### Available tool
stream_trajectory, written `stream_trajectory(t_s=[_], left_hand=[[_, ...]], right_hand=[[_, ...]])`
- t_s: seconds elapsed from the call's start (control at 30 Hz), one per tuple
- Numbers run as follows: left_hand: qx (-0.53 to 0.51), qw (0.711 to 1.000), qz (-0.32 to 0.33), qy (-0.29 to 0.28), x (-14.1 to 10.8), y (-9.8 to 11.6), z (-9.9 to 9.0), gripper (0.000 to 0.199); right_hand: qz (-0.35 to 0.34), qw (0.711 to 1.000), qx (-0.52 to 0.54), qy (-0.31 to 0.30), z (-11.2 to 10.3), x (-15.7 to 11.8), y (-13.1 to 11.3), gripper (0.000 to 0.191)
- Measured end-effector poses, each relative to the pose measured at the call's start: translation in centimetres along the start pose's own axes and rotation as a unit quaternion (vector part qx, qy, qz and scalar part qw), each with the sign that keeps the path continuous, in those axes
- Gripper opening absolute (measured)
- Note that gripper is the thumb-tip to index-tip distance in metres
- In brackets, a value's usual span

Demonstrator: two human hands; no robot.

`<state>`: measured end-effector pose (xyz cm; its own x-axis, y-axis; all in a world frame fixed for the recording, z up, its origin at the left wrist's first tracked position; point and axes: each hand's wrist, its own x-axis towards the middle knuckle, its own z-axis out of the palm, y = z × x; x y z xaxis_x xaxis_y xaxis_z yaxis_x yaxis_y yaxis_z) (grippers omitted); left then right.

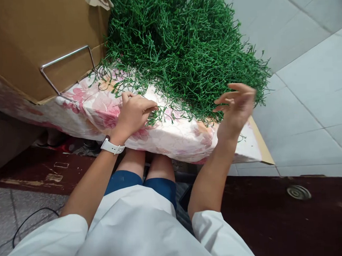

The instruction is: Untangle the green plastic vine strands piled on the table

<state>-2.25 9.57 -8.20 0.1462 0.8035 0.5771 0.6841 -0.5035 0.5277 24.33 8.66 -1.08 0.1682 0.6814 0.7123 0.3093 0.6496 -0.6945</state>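
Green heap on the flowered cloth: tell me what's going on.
Someone seated works bare-handed at a heap of green sprigs on the flowered cloth. The left hand bends over a few loose sprigs; whether it grips them is unclear. The right hand, blurred, is raised open by the heap's right edge. A cardboard box stands at left.

A dense, tangled mound of thin, branching green sprigs point(178, 55) covers much of the floral-clothed desk point(186, 140), thinning toward the near side into scattered, curling strands point(125, 84), with a small loose clump point(159, 115) at the left hand's point(136, 113) fingertips.
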Motion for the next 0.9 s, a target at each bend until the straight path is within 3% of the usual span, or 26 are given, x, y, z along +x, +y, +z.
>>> stream_trajectory(t_s=[0.07,0.17,0.3,0.5,0.63,0.73,0.8,0.9], left_hand=[[0.002,1.0,-0.001,0.0,0.0,0.1,0.0,0.027],[0.007,1.0,0.001,-0.003,0.0,0.2,0.1,0.027],[0.013,1.0,0.0,-0.001,-0.1,0.2,0.0,0.027],[0.012,1.0,0.004,-0.012,0.0,0.4,-0.1,0.026],[0.008,1.0,0.001,0.003,-0.1,0.4,0.0,0.027],[0.007,1.0,0.007,0.007,-0.1,0.4,0.1,0.027],[0.008,1.0,0.006,0.006,-0.1,0.4,0.1,0.026],[0.013,1.0,0.002,-0.003,-0.1,0.4,0.0,0.026]], right_hand=[[0.02,0.982,-0.159,-0.1,-0.4,-0.4,0.7,0.044],[0.023,0.966,-0.233,-0.112,0.2,-1.9,0.8,0.045],[-0.014,0.971,-0.212,-0.112,2.6,-3.6,0.0,0.037],[0.021,0.986,-0.002,-0.166,6.8,-5.8,-1.3,0.025],[0.08,0.991,0.009,-0.111,8.5,-6.9,-1.4,0.025],[0.094,0.994,-0.029,-0.056,8.5,-7.0,-1.5,0.029],[0.094,0.989,-0.056,-0.094,8.0,-6.9,-1.7,0.036],[0.101,0.971,-0.06,-0.208,7.1,-6.9,-2.1,0.043]])
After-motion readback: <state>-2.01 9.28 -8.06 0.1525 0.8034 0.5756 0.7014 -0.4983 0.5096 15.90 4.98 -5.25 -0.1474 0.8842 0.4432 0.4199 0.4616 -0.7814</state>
